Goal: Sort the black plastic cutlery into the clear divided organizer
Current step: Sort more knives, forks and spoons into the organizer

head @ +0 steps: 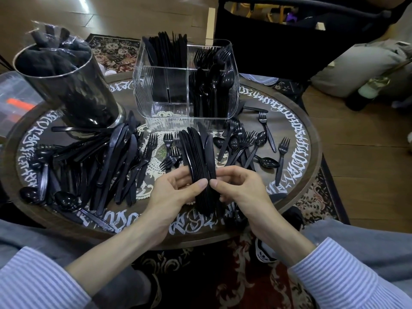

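Black plastic knives, a stacked bundle (pixel 200 168), are held upright-ish between both hands just above the near part of the worktop (pixel 296 139). Left hand (pixel 176 190) is wrapped around the bundle's handle end, thumb pressed on its front; right hand (pixel 234 186) pinches the same stack from the other side, fingers (pixel 215 182) curled onto the edge. Long axis runs away from the body, blades pointing at the clear organizer (pixel 185 79), which sits straight ahead and near the blade tips. Knives are already stood in the organizer's back-left compartment; forks and spoons fill the right side; the front-left compartment looks bare. Judged next: bundle to be carried forward and up over the front wall, then dropped handles-down into back-left. Both hands are equally near; left carries the main grip. Loose cutlery remains spread on both sides.
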